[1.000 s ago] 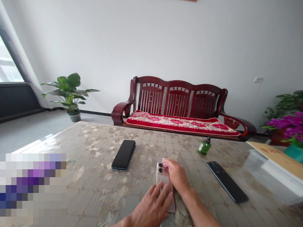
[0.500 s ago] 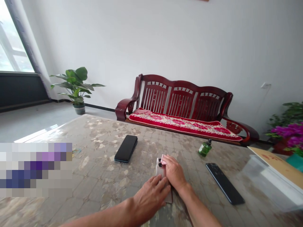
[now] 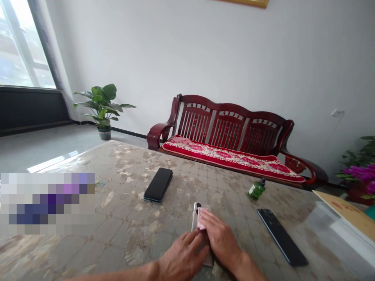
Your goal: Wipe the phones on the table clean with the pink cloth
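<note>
A pale pinkish phone (image 3: pixel 194 220) lies back up on the table, its dark round camera lenses at the far end. Across its near half is my left hand (image 3: pixel 185 251), fingers closed over it and holding it down. My right hand (image 3: pixel 221 236) presses a folded pink cloth (image 3: pixel 202 217) onto the phone's back, just below the lenses. The fingertips of both hands almost meet, and they hide much of the phone. To the left a black phone (image 3: pixel 158 184) lies screen up, seemingly on top of another slab. A dark blue phone (image 3: pixel 281 237) lies to the right.
A small green bottle (image 3: pixel 257 189) with a black top stands at the back right. Near the right edge are a tan box or folder (image 3: pixel 345 210) and clear plastic. A pixelated patch covers the table's left side (image 3: pixel 48 203). Beyond the table (image 3: pixel 123 234) stands a red wooden bench (image 3: pixel 228 125).
My right hand has drawn the cloth from the lens end down the phone, toward my left hand. The view has tilted up slightly and turned a little left.
</note>
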A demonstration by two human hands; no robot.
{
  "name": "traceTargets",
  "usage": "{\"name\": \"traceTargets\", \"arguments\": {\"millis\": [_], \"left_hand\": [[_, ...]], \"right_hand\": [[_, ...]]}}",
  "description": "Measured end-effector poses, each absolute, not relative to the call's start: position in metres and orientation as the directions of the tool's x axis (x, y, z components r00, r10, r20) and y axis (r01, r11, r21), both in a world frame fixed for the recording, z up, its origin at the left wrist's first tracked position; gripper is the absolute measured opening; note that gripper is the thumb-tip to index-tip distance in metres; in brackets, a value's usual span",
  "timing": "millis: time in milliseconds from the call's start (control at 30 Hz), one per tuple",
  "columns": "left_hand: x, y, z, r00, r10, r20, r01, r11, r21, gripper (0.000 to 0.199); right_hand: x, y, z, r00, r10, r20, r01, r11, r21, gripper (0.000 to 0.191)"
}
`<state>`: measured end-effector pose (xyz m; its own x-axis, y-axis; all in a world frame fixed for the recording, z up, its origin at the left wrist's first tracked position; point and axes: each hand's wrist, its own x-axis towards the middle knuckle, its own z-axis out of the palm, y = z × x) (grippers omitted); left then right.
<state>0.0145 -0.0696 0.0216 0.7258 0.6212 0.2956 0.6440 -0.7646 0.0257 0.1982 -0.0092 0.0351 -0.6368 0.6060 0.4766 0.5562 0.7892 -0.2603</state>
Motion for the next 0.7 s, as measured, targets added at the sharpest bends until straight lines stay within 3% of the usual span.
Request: {"name": "traceTargets", "arguments": {"millis": [133, 400, 633, 700], "left_hand": [[0.012, -0.069, 0.012, 0.694, 0.593, 0.408, 0.638, -0.77, 0.035, 0.023], [0.01, -0.059, 0.001, 0.658, 0.539, 0.526, 0.644, -0.764, -0.023, 0.018], [0.013, -0.054, 0.001, 0.619, 0.487, 0.616, 0.616, -0.787, 0.002, 0.013], [0.012, -0.054, 0.001, 0.625, 0.492, 0.606, 0.617, -0.787, 0.002, 0.013]], "right_hand": [[0.203, -0.015, 0.037, -0.719, 0.548, 0.426, 0.499, 0.835, -0.232, 0.043], [0.185, 0.034, 0.029, -0.539, 0.712, 0.45, 0.667, 0.687, -0.288, 0.044], [0.212, -0.013, 0.024, -0.719, 0.534, 0.445, 0.513, 0.84, -0.178, 0.046], [0.213, -0.012, 0.022, -0.71, 0.542, 0.448, 0.52, 0.834, -0.185, 0.046]]}}
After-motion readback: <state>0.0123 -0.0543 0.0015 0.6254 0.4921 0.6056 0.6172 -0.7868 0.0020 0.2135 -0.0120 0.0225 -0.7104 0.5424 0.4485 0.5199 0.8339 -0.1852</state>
